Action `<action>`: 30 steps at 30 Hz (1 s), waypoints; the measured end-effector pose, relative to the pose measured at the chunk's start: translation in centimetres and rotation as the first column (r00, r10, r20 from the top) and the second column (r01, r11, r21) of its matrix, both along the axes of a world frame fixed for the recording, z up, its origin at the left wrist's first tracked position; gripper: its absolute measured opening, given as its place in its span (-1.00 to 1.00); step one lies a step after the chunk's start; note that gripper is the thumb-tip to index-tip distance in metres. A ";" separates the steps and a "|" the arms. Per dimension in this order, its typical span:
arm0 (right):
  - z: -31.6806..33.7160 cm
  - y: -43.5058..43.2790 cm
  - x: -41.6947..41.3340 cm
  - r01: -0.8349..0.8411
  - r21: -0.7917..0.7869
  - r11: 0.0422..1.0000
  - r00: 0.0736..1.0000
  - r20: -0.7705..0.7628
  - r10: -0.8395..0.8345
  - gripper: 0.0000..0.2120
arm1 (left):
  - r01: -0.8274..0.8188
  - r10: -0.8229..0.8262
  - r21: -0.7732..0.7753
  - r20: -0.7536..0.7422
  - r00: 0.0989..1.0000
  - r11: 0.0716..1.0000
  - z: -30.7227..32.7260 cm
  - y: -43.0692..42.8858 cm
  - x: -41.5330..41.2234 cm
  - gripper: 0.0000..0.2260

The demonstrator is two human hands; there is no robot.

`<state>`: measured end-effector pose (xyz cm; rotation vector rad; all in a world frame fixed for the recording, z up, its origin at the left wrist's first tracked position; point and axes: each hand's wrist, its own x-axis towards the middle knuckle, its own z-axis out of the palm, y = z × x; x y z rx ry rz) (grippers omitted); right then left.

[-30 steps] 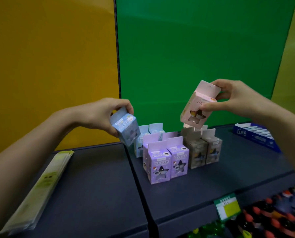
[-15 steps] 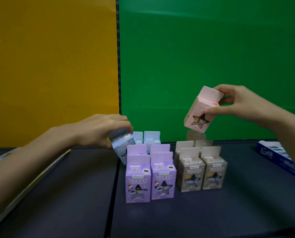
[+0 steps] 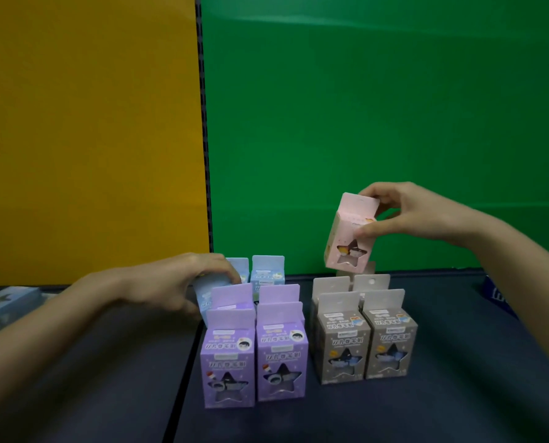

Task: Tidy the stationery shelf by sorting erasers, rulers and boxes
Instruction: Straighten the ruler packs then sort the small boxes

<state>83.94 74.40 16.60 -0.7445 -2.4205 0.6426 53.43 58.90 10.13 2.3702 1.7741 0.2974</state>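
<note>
Two hands, right hand (image 3: 404,215) gripping pink box (image 3: 351,233), print seemingly illegible

My right hand (image 3: 404,215) pinches a pink box (image 3: 351,233), tilted, in the air above the grey boxes (image 3: 364,342). My left hand (image 3: 183,284) grips a pale blue box (image 3: 204,290) low on the shelf (image 3: 458,362), just behind the purple boxes (image 3: 255,353).
</note>
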 end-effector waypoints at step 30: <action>-2.6 2.9 -7.1 -0.078 0.094 0.993 0.891 0.453 0.027 -0.60 | -0.213 0.137 0.186 0.355 0.925 0.959 -1.4 0.4 0.2 -0.70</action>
